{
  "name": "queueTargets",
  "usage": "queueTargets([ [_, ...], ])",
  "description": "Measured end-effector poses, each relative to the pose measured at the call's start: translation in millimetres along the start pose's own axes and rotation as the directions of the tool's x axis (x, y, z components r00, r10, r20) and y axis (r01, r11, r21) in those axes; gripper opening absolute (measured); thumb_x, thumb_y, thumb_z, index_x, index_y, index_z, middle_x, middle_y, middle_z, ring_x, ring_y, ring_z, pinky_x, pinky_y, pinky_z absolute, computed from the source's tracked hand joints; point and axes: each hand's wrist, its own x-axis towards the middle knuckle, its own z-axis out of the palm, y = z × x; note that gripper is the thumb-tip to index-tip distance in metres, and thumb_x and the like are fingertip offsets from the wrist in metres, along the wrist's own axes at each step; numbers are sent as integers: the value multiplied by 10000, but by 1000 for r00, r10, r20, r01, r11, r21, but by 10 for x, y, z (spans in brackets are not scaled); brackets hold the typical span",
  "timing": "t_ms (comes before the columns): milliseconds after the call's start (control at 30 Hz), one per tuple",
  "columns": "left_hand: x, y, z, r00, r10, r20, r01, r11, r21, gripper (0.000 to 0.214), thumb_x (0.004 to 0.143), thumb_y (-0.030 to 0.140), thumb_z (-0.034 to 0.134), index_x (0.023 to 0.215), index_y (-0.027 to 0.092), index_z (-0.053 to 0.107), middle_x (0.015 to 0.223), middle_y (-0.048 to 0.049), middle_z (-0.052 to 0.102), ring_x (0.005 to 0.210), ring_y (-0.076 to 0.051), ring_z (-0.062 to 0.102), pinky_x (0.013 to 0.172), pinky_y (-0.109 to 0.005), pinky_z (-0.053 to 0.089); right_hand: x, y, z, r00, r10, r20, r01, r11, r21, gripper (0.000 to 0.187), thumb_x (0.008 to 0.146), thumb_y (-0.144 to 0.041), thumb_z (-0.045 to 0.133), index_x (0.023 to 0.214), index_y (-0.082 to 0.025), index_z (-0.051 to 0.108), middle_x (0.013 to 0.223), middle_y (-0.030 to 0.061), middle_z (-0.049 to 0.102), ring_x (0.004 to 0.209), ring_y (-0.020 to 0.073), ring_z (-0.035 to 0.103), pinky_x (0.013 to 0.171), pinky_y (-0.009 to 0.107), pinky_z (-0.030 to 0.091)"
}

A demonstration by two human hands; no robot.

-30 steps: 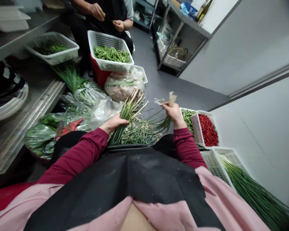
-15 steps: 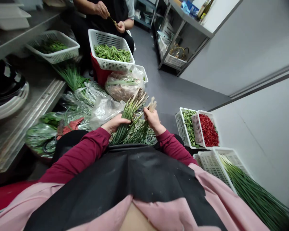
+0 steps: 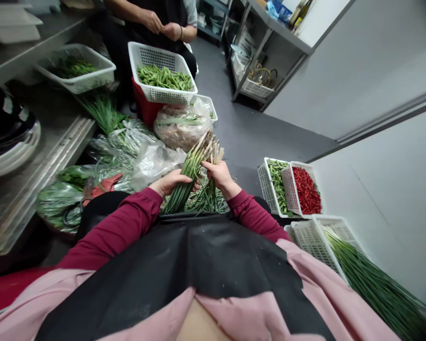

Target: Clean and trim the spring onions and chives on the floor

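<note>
My left hand [image 3: 173, 183] is closed round a thick bunch of green onions [image 3: 190, 171], whose brownish, dirty root ends point away from me. In my right hand [image 3: 219, 174] is a smaller bunch of green onions [image 3: 216, 153] with pale, cleaner white ends. The two bunches touch or nearly touch, and my right fingertips reach to the side of the larger one. Beneath both hands, more loose green stalks and trimmings [image 3: 213, 203] lie above my lap; what holds them is mostly hidden by my black apron [image 3: 199, 255].
Ahead, a person's hands [image 3: 163, 27] work above a white basket of green pods [image 3: 163, 78]. Plastic bags [image 3: 182, 125] of produce lie front and left. At right stand baskets of red chillies [image 3: 307, 189], green peppers [image 3: 279, 182] and long green onions [image 3: 372, 274]. A metal shelf [image 3: 57, 184] borders the left.
My right hand has moved left with its small bunch, up against the larger bunch. My left hand stays in place. The other person's hands have come together.
</note>
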Motion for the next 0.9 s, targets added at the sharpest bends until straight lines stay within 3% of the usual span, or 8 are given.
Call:
queueTargets([
  [100, -9, 20, 2, 996, 27, -85, -28, 1000, -11, 358, 629, 205, 701, 956, 71, 643, 825, -136, 722, 704, -235, 693, 682, -354, 565, -12, 4, -53, 999, 30, 19, -32, 996, 88, 373, 575, -394, 785, 622, -179, 484, 427, -93, 358, 365, 42, 293, 370, 218, 222],
  [233, -16, 53, 4, 984, 40, -173, -44, 999, -17, 355, 617, 194, 695, 943, 78, 615, 844, -134, 723, 661, -212, 686, 633, -329, 568, -47, -13, -95, 995, 63, 77, -76, 981, 180, 396, 551, -387, 791, 798, -142, 602, 519, -78, 456, 360, 30, 302, 362, 211, 225],
  [333, -16, 64, 23, 978, 39, -207, -43, 999, -17, 381, 610, 195, 704, 959, 83, 600, 815, -122, 722, 637, -206, 682, 616, -323, 568, -63, -13, -88, 998, 54, 43, -61, 977, 203, 408, 562, -402, 782, 821, -144, 600, 556, -69, 493, 356, 23, 305, 355, 207, 224],
  [600, -6, 44, 91, 984, 9, -180, -8, 1000, 11, 497, 578, 207, 719, 1050, 93, 610, 795, -103, 726, 611, -206, 667, 563, -313, 542, -54, 30, -24, 981, 179, 79, -181, 983, 20, 254, 603, -283, 724, 744, -162, 550, 513, -65, 526, 331, 36, 324, 336, 204, 216],
  [767, 23, 27, 50, 968, 72, -242, -56, 996, 71, 406, 549, 224, 747, 915, 84, 641, 727, -86, 703, 598, -182, 631, 570, -293, 511, -8, 27, -61, 999, 46, -28, -48, 996, -76, 168, 612, -199, 662, 742, -151, 568, 544, -56, 556, 358, 32, 340, 356, 194, 243],
  [900, 43, 5, 25, 953, 111, -283, -82, 990, 114, 402, 516, 213, 767, 881, 100, 643, 717, -51, 675, 606, -155, 597, 568, -260, 470, -13, -8, -98, 997, 78, -26, -77, 997, 13, 298, 578, -148, 660, 853, -171, 549, 491, -91, 497, 355, 46, 333, 355, 193, 243],
])
